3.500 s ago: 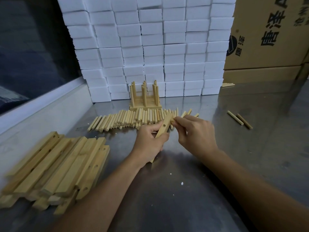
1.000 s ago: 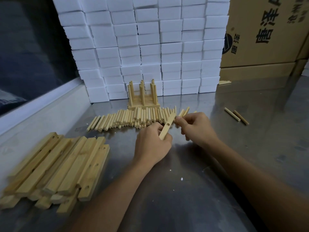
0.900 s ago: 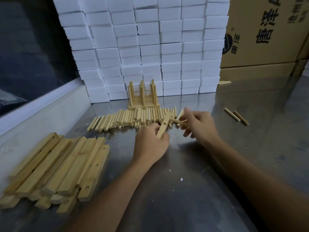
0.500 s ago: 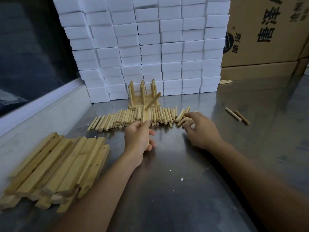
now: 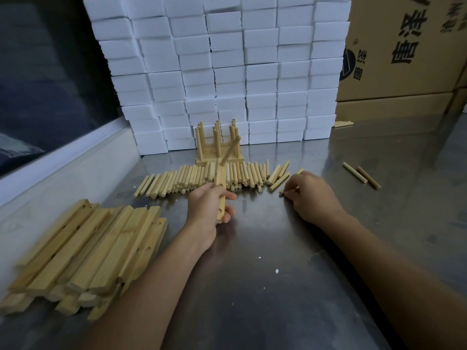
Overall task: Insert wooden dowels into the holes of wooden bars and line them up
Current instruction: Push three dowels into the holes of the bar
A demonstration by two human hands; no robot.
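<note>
My left hand (image 5: 207,208) grips a wooden bar (image 5: 220,188) with holes, held roughly upright over the metal table. One dowel (image 5: 230,151) sticks out of the bar's upper end, slanting up to the right. My right hand (image 5: 310,195) rests on the table at the right end of the row of loose dowels (image 5: 202,176) and pinches a single dowel (image 5: 284,192) between its fingertips. Behind the row stand finished bars with upright dowels (image 5: 218,145). A pile of loose bars (image 5: 88,251) lies at the left.
A wall of white foam blocks (image 5: 222,69) stands at the back. Cardboard boxes (image 5: 404,51) fill the back right. Two stray dowels (image 5: 361,173) lie on the metal table (image 5: 278,286) at the right. A raised white ledge (image 5: 58,162) borders the left side.
A dowel went into the bar's top hole. My left hand then swung the bar upright and leftward, and my right hand dropped to the dowel row and picked out another dowel.
</note>
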